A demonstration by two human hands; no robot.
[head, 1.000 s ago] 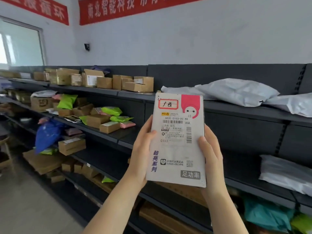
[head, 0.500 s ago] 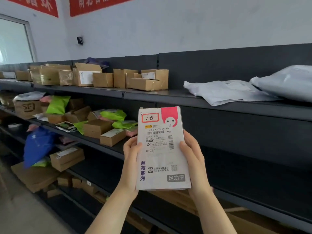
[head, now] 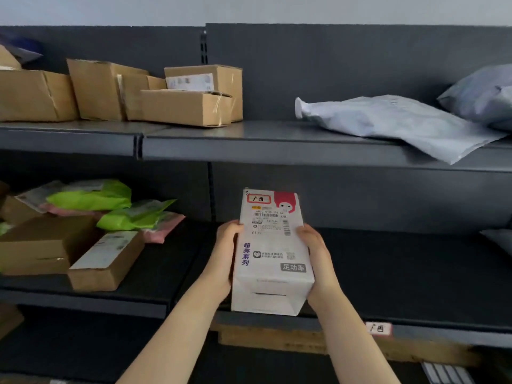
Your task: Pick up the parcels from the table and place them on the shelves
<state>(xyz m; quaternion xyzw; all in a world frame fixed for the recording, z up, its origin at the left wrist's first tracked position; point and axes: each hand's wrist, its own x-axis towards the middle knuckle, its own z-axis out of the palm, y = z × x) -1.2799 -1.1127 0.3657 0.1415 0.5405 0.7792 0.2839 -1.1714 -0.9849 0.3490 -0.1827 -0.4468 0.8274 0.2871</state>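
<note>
You've got the white box [head: 273, 253] clamped between both palms: left hand [head: 225, 256] on its left side, right hand [head: 314, 259] on its right, fingers curled around the edges and mostly hidden behind it. Label side faces up at you, near end low over the front lip of the middle shelf [head: 415, 275]. Can't tell if the bottom is touching the shelf yet.

The two-sided grip makes sense: the box is long and narrow, so squeezing the sides keeps it level while you slide it in lengthwise. The red-framed tag on the box looks to match the shelf tag [head: 378, 328] just right of your right arm, likely why this bay.

The shelf is dark metal and bare ahead of the box, so there's plenty of room. Brown boxes [head: 55, 245] and green bags [head: 110, 203] sit well left. The top shelf [head: 263, 145] holds cardboard boxes [head: 182, 101] and grey mailer bags [head: 401, 123] against a plain wall.
</note>
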